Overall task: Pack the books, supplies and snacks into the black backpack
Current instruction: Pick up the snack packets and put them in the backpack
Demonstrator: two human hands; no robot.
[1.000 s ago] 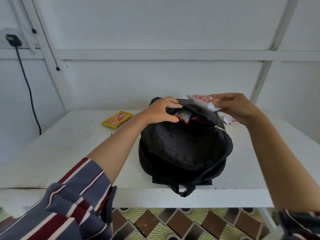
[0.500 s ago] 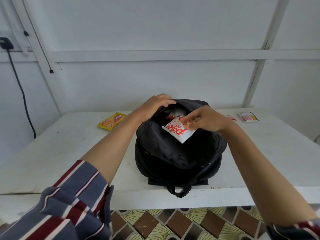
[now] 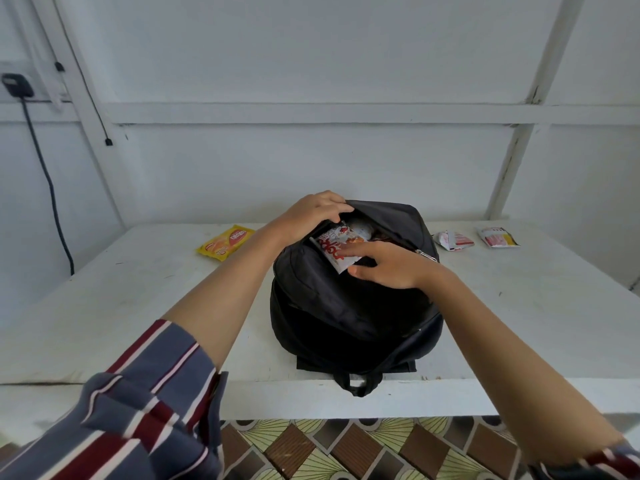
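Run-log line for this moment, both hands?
left hand: grips black fabric backpack rim | right hand: presses red-and-white snack packet into opening | on white table: yellow packet, two small packets

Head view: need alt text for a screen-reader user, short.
A person's right hand presses a red-and-white snack packet into the open top of a black backpack, while the left hand grips the opening's rim. The backpack lies on a white table, with a yellow packet to its left and two small packets to its right.
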